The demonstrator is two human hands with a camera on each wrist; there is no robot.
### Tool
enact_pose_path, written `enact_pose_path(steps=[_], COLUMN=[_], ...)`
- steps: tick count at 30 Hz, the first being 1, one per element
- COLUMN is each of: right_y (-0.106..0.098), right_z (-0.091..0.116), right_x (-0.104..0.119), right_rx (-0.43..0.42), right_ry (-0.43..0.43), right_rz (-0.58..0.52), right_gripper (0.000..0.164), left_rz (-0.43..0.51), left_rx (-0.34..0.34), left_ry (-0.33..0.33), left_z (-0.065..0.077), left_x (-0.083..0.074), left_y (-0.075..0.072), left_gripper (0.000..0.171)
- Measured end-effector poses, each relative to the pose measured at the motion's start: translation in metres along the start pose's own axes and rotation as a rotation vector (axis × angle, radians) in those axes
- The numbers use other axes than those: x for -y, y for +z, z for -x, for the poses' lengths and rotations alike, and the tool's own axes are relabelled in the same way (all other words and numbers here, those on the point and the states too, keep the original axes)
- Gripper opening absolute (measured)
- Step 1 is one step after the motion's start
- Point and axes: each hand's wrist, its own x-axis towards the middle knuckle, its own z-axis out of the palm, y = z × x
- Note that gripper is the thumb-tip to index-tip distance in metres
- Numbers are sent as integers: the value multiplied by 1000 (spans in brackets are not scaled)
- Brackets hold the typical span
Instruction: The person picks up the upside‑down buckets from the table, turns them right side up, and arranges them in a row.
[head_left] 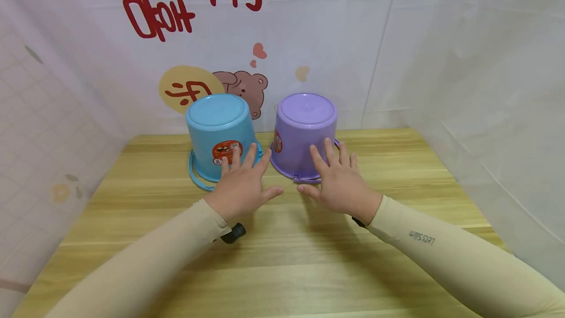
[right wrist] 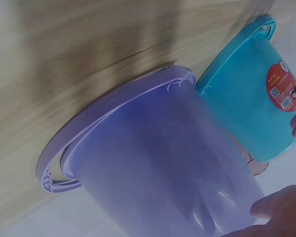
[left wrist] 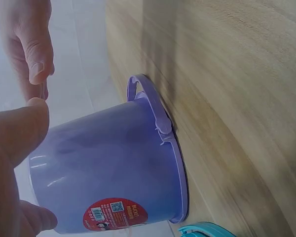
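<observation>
Two plastic buckets stand upside down at the back of the wooden table: a blue bucket [head_left: 203,144] on the left and a purple bucket [head_left: 293,144] to its right. Each has a red round label and a handle lying down by its rim. My left hand [head_left: 242,185] is held in front of the blue bucket with its fingers spread. Fingers likewise spread, my right hand [head_left: 342,185] hovers before the purple bucket [right wrist: 153,163]. Neither hand holds anything. Both wrist views show the purple bucket [left wrist: 108,163] close by, the blue bucket [right wrist: 241,94] farther off in the right one.
A white printed curtain [head_left: 335,28] with red lettering and a cartoon bear hangs behind the table [head_left: 282,269]. White sheets close off both sides. A black strap end [head_left: 234,233] sticks out under the left sleeve.
</observation>
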Motion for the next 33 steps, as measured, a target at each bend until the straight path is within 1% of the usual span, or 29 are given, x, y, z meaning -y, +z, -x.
enact_pose_path(steps=[6,17,21,26,33], right_y=[1,2,4,10,18], right_z=[1,0,0,-1,-5], right_x=[-1,-4,-7,-12,-20], right_rx=[3,21,16,15,49], right_ry=[-11,-35,-50,-66,-65], right_rz=[9,22,48,72,77], right_gripper=[103,99,95,90,82], left_rz=[-4,9,5,15,46], left_rx=[0,31,52,95,133], left_ry=[12,41,62,87,129], left_z=[-2,-13,-16,-22,-27], left_x=[-1,-2,-2,-1,-2], left_y=[2,10,13,20,29], left_gripper=[98,97,95,95,92])
